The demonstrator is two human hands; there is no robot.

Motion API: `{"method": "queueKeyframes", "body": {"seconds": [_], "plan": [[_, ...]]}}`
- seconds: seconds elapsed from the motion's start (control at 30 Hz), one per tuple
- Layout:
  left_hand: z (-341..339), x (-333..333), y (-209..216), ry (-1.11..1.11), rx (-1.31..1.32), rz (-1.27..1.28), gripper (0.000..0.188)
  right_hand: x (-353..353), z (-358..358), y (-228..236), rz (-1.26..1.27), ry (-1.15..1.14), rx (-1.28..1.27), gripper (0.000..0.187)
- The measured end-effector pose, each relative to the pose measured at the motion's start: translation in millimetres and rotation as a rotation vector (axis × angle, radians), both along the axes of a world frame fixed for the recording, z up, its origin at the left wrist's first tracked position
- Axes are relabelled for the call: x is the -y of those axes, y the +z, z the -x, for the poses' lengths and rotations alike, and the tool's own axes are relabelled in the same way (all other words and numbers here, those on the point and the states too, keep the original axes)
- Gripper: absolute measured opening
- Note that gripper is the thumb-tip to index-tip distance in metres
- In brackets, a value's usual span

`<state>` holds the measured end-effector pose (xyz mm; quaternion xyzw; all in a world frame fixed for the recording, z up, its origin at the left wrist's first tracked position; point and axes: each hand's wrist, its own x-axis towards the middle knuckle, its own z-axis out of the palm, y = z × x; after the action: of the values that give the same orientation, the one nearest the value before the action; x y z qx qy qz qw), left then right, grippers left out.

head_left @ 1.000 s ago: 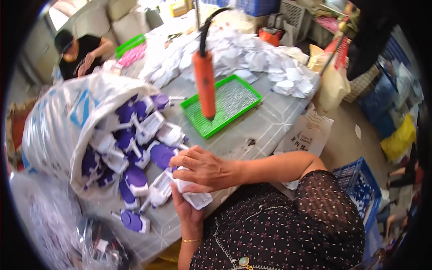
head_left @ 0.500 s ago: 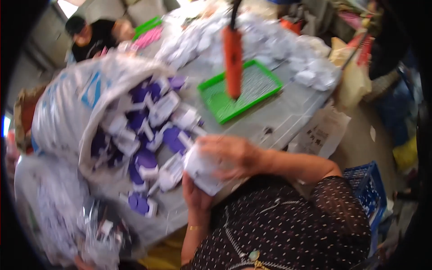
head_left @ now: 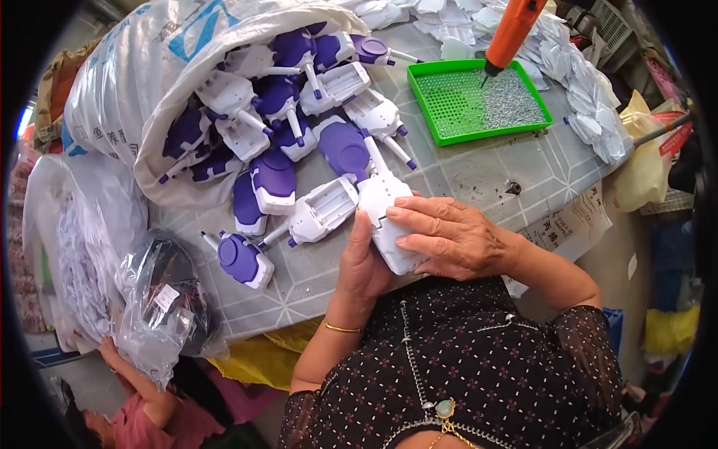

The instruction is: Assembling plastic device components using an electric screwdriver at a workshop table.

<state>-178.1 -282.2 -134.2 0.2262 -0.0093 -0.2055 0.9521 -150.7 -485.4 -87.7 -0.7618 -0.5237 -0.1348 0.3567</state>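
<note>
A white plastic housing point(head_left: 384, 200) with a slim stem at its far end lies between my hands, above the table's near edge. My left hand point(head_left: 361, 263) cradles it from the left, thumb up along its side. Across its near part rest the closed-together fingers of my right hand point(head_left: 454, 238), pressing on a white cover piece point(head_left: 400, 253). My right thumb is hidden. Just beyond lie similar housings, one with its open hollow up point(head_left: 327, 209) and one showing its purple back point(head_left: 344, 147). A single purple-backed housing point(head_left: 241, 258) sits apart on the left.
A big white sack point(head_left: 123, 97) spills more housings. An orange electric screwdriver point(head_left: 514, 34) hangs over a green tray point(head_left: 430, 112) of small silver screws. White plastic pieces point(head_left: 591, 112) pile up behind. Clear bags point(head_left: 168, 314) stand left; another person's arm point(head_left: 138, 385) reaches there.
The view has tilted and sharpened; the person at the far left has left it and another shows lower left. My right hand now lies flatter across the housing, which both hands still hold.
</note>
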Motion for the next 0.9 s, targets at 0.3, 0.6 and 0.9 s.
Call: {"method": "queueKeyframes", "body": {"seconds": [0.3,0.6,0.9], "plan": [[-2,-1,0,0.069,-0.035,-0.045,0.065,2,-7,-9,-0.023,-0.067,0.017,0.043],[-4,-2,0,0.078,-0.024,-0.028,0.062,-4,-2,-15,0.014,-0.065,0.131,0.036],[-3,0,-1,0.018,0.022,0.006,0.060,1,6,-34,-0.026,-0.072,0.183,0.028]]}}
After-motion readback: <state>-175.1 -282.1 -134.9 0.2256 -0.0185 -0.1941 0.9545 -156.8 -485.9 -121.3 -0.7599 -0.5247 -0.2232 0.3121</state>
